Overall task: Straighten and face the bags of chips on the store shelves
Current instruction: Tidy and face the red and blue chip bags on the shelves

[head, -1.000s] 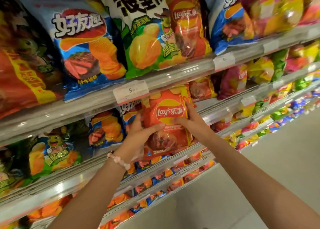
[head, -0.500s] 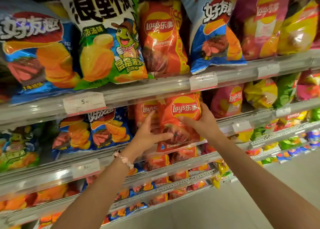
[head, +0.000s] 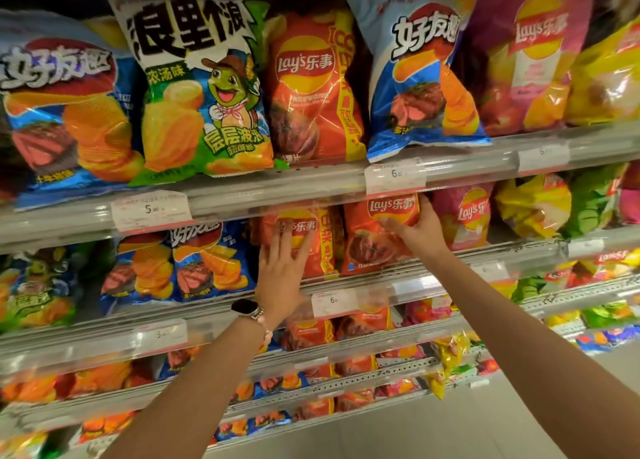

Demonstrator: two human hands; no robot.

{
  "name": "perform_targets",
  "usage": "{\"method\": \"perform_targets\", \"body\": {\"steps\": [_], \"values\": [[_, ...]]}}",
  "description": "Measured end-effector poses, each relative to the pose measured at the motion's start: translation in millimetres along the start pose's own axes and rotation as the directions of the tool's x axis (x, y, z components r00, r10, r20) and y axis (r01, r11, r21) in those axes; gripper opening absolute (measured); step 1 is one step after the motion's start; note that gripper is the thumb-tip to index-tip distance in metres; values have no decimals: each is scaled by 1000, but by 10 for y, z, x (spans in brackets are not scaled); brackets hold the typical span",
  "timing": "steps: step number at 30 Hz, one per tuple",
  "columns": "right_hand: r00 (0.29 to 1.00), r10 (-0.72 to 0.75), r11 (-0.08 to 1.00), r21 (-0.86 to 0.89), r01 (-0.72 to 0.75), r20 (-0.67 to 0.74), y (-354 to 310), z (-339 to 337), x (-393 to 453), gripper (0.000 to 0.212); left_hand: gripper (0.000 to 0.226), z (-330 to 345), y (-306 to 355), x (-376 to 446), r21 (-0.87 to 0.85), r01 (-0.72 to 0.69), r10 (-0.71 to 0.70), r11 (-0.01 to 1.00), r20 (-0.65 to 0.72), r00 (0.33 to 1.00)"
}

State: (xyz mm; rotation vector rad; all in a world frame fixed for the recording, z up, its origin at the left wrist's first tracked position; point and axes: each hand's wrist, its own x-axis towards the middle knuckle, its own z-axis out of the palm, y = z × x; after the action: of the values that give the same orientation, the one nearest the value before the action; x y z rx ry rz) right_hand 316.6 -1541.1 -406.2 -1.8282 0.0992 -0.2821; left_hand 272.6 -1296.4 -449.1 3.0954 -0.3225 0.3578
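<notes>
Two orange Lay's bags stand side by side on the second shelf [head: 450,280], both facing out. My right hand [head: 420,231] grips the upper right edge of the right orange bag [head: 367,247], which stands upright inside the shelf with its top tucked under the upper rail. My left hand [head: 282,268] lies flat, fingers spread, against the front of the left orange bag [head: 322,247] and does not clasp it. A watch and bracelet sit on my left wrist.
Blue ridged-chip bags [head: 207,261] stand left of the orange ones, and a pink Lay's bag [head: 464,216] stands to the right. The top shelf [head: 277,188] holds large bags, one of them a tilted blue one [head: 419,74]. Lower shelves carry more bags. Grey floor [head: 485,424] lies at the bottom right.
The orange bag has gone from in front of the shelf into its slot, upright. My left hand let go of it and now rests flat on the neighbouring orange bag.
</notes>
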Motion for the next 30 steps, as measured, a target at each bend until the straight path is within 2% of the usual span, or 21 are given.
{"method": "perform_targets", "body": {"steps": [7,11,17,20,24,27,30], "values": [[995,77,996,49,-80,63,116,99,179,72,124,76,-19,35,38,16,-11,999,-121,993],[987,102,991,70,-111,122,113,139,164,61,132,93,-14,48,61,35,-29,998,-95,995],[986,113,993,2,-114,121,165,164,193,70,142,68,-13,51,78,57,-55,995,-26,998],[990,136,989,-66,-132,49,156,193,174,78,130,6,24,44,117,41,-44,992,22,999],[993,-4,975,-221,-22,-117,94,198,83,90,114,-171,52,17,87,12,-18,996,71,997],[996,-59,965,-260,39,-67,41,173,-13,80,96,-425,97,-33,-8,-19,20,1000,25,999],[995,-102,918,-384,100,16,-143,75,-156,65,75,-708,181,-85,-62,-163,158,985,-79,984]]}}
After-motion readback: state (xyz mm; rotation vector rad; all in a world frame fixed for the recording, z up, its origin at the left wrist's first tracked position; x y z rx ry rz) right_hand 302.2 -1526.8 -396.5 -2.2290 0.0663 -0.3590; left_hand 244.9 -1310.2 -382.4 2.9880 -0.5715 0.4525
